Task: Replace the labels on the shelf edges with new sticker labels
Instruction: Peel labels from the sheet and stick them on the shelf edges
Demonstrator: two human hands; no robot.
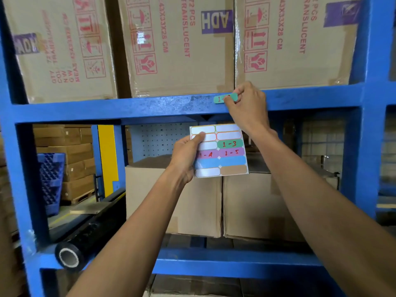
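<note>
Up at about one o'clock from the middle of my view, my right hand (246, 103) pinched the green label (225, 98) against the front face of the blue shelf edge (128, 108). Thumb and fingertips were closed narrowly on its right end, the thumb covering part of the red writing, so I could read only a "1" and a dash. The label's long axis ran level along the beam, nine o'clock to three o'clock, with its free left end pointing toward nine. Whether it was already stuck down flat or only touching the paint, I could not tell.

Lower, near the centre, my left hand (186, 155) held the sticker sheet (220, 151) upright, thumb clamped over its upper left corner and fingers behind it. The sheet sat at six o'clock from the label, below the beam and clear of it. On it I could read a green "1-3" and purple labels marked "1-5" and something ending in "A"; several slots looked white and already peeled.

I judged the next move turned on that horizontal line: the right hand was the one at the label, the left being occupied, and the pressing would need to run from three o'clock toward nine along the beam. A scuffed, greyish patch (188, 102) on the beam lay just left of the label, which might grip poorly.
</note>
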